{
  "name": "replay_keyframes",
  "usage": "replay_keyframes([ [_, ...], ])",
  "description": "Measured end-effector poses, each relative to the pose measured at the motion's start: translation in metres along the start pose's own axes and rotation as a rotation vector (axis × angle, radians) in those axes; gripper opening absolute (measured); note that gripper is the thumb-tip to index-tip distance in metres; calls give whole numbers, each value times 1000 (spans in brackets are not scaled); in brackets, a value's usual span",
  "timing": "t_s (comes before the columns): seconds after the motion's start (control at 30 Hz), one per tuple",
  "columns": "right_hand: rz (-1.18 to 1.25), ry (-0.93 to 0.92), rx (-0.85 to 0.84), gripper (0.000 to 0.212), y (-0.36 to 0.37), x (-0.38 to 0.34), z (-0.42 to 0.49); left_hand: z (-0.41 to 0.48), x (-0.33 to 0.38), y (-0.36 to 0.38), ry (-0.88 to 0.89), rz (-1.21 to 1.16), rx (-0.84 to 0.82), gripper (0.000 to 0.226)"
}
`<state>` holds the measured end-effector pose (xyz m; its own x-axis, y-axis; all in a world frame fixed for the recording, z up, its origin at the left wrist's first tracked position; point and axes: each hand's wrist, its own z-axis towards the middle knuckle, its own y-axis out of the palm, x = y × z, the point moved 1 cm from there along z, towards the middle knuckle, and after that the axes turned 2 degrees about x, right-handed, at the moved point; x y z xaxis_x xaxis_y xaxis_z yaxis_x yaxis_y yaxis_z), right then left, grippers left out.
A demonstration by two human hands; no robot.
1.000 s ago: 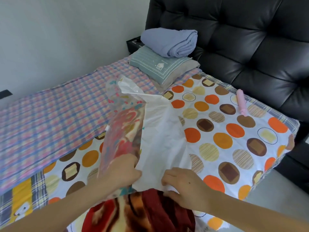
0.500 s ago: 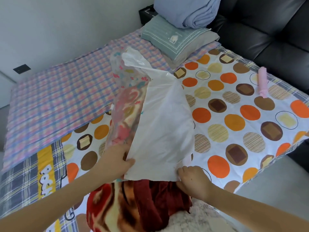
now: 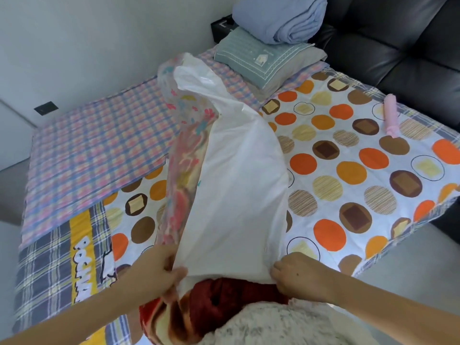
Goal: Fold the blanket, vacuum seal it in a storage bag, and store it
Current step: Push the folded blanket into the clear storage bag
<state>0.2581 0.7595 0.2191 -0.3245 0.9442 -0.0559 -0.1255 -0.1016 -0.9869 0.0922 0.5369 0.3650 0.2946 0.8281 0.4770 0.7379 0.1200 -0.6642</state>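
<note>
White-and-clear plastic storage bag [image 3: 236,185] pulled over red blanket [image 3: 224,302], blanket end poking from its mouth. Left hand [image 3: 154,272] clenched on mouth's left edge, right hand [image 3: 296,277] pinching right edge. Yellow stripe [image 3: 82,257] lettering, partly legible: "POC…".

You are working with two hands, left hand [image 3: 154,272] and right hand [image 3: 296,277], on one storage bag [image 3: 236,195] and one red blanket [image 3: 224,300]. Three spreads are covering the bed [image 3: 420,215]: one dotted spread [image 3: 348,170], one pink plaid [image 3: 99,145], one grey plaid [image 3: 49,265]. Two pillows [image 3: 258,58] and one folded blue blanket [image 3: 281,18] are sitting at the far edge, one pink roll [image 3: 391,115] nearer the right edge.
</note>
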Motion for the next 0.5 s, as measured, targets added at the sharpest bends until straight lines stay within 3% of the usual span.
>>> replay_keyframes([
  [0.13,79,115,128,20,-48,21,15,7,12,-28,-30,-213,92,11],
  [0.27,71,177,167,21,-75,7,6,-11,22,-30,-46,-325,-1,15],
  [0.37,-49,234,142,23,-95,-18,-14,-32,24,-23,-65,-340,-71,13],
  [0.43,-141,272,31,23,-107,-32,-21,-37,26,-22,-75,-353,-109,13],
  [0.5,-56,323,-102,28,-107,-37,-22,-29,32,-22,-84,-350,-144,17],
])
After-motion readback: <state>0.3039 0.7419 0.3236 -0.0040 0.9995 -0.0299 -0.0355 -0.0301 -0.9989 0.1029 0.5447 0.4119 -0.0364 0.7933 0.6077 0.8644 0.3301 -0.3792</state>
